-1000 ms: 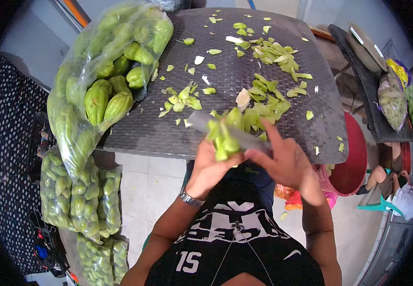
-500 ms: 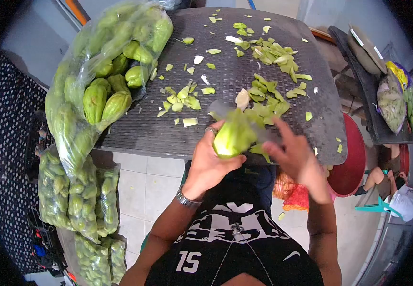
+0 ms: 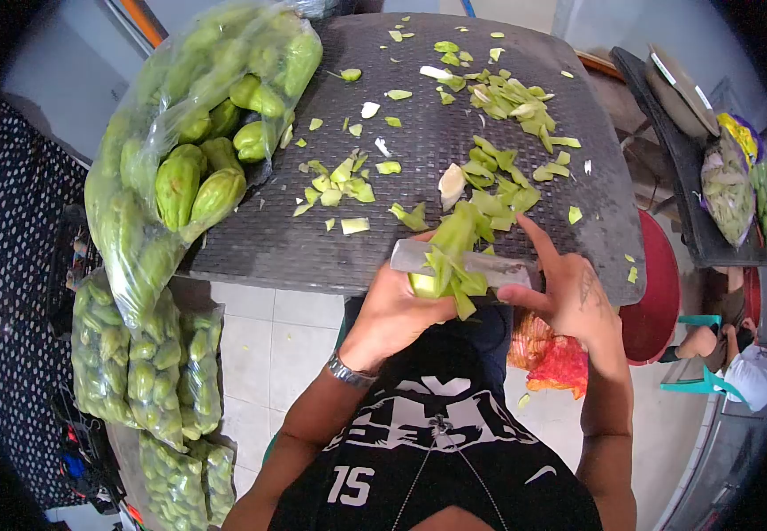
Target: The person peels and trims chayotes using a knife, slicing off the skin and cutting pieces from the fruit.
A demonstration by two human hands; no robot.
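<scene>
My left hand (image 3: pixel 394 311) grips a green chayote (image 3: pixel 456 232) above the front edge of the table. My right hand (image 3: pixel 569 292) is closed around the knife's handle, which the fingers mostly hide, with the index finger stretched forward. The wide blade of the knife (image 3: pixel 412 257) lies across the chayote, pointing left. Strips of peel (image 3: pixel 465 292) hang at the blade's near side. Just beyond the hands, a pile of green peelings (image 3: pixel 498 190) lies on the table, with a pale cut piece (image 3: pixel 452 186) beside it.
A large open plastic bag of chayotes (image 3: pixel 198 177) rests on the left of the dark woven table (image 3: pixel 268 265). Smaller filled bags (image 3: pixel 149 372) stand below it. At right are a red tub (image 3: pixel 653 301), a red net sack (image 3: pixel 553 363) and a seated person (image 3: pixel 746 367).
The knife has come back over the chayote toward my left hand, and its blade shows clearly. My right hand has shifted slightly right and nearer. Loose peel strips now show at the blade.
</scene>
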